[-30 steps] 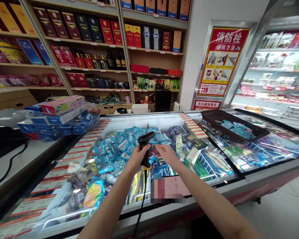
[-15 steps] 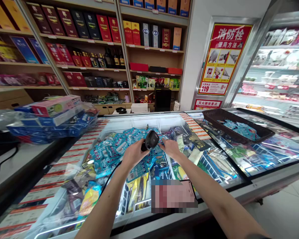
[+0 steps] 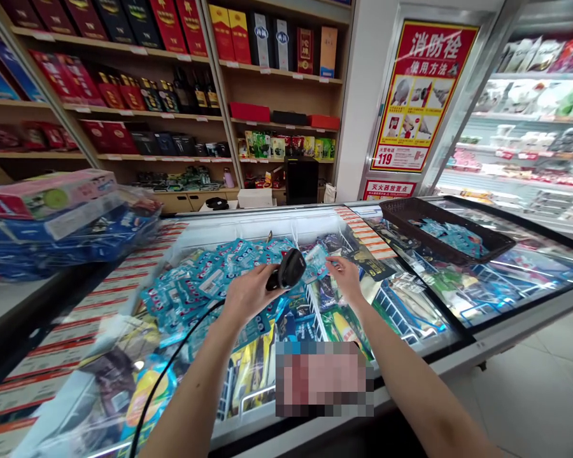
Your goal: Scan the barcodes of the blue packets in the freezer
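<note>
My left hand (image 3: 246, 294) is wrapped round the handle of a black corded barcode scanner (image 3: 287, 269), its head tilted to the right over the open chest freezer (image 3: 248, 224). My right hand (image 3: 346, 278) pinches a small light-blue packet (image 3: 316, 262) right beside the scanner head. Below both hands lies a heap of blue packets (image 3: 205, 280) inside the freezer. The scanner's black cable (image 3: 172, 362) runs down along my left forearm.
A dark tray (image 3: 487, 249) with more blue packets rests on the freezer's glass lid to the right. Wrapped boxes (image 3: 62, 216) are stacked on the counter at left. Shelves of boxed bottles (image 3: 181, 63) stand behind, a refrigerated case (image 3: 530, 127) at right. A blurred patch (image 3: 322, 378) sits on the front rim.
The scanner went from upright to tilted over the freezer. My right hand has picked up a light-blue packet and holds it by the scanner head. The view has shifted right.
</note>
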Available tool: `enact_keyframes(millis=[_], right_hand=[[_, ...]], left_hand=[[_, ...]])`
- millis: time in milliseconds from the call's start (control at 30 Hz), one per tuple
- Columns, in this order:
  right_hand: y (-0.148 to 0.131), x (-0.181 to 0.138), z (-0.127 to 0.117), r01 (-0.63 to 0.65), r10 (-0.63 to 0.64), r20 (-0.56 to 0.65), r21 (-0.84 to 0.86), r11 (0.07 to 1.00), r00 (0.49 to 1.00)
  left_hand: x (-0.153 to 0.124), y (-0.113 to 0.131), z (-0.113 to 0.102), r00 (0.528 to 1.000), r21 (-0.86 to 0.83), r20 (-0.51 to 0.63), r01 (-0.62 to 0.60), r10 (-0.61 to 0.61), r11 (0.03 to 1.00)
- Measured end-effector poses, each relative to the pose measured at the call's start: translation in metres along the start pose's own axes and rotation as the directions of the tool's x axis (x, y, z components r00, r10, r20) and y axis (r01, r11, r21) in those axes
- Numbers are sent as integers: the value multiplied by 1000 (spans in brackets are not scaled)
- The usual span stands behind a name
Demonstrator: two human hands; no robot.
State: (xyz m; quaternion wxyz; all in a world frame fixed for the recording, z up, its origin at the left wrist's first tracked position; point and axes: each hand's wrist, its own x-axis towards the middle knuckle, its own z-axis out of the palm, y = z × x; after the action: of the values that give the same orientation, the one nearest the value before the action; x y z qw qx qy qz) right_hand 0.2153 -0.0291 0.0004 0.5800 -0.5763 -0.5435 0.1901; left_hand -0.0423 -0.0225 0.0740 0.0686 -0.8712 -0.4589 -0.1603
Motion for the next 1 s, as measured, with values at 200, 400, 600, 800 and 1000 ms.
enact_keyframes(millis=[200, 400, 600, 800, 1000], right_hand=[[17, 8, -1, -25, 32, -30, 192, 981, 999], [23, 7, -3, -30, 37, -39, 179, 983, 999], [33, 13, -5, -50, 61, -48, 204, 978, 997], [40, 20, -3, -1, 8, -40, 178, 984, 999], [41, 19, 0, 31, -30, -11, 138, 990, 1000]], left_hand=[[-5, 0, 4, 996, -7, 34, -81, 81, 997], [-11, 3, 3, 993, -29, 79, -91, 93, 995], [-3, 5, 6, 998, 51, 48, -28, 26, 998], [18, 16, 13, 991, 97, 18, -134, 133, 986], [16, 15, 21, 992, 134, 32, -123, 120, 983]])
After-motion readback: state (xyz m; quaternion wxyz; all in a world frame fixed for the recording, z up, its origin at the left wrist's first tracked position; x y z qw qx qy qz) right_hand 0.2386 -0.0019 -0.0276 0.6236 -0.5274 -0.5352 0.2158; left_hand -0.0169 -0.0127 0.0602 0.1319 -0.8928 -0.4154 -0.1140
